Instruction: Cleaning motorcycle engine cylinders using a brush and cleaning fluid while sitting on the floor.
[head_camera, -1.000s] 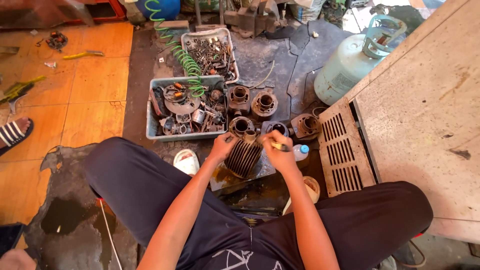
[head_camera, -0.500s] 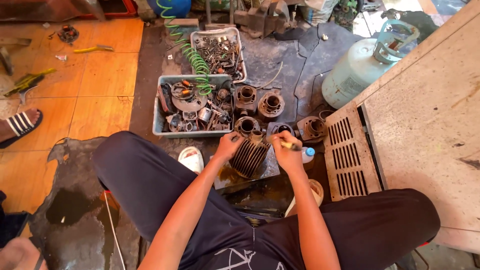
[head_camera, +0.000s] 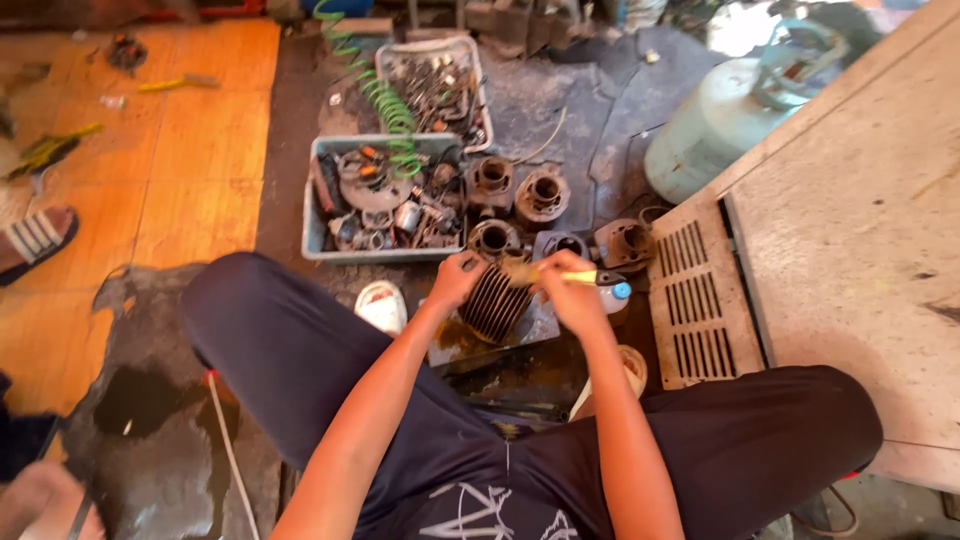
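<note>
Seated person brushes a finned cylinder on the workshop floor.

A pale gas tank (head_camera: 715, 125) stands at upper right beside a grey slab (head_camera: 850, 250) with a slotted grate (head_camera: 695, 300). A grey bin (head_camera: 385, 195) of parts sits ahead, a green coil hose (head_camera: 385, 100) trailing over it, with a second tray (head_camera: 435, 85) behind. Rusty cylinders (head_camera: 515, 195) stand right of the bin. The finned cylinder (head_camera: 495, 305) lies tilted between the knees, just before them. The left hand (head_camera: 455, 280) grips its top edge; the right hand (head_camera: 570, 290) is closed around a yellow-handled brush (head_camera: 555, 275) against the cylinder's top.
</note>
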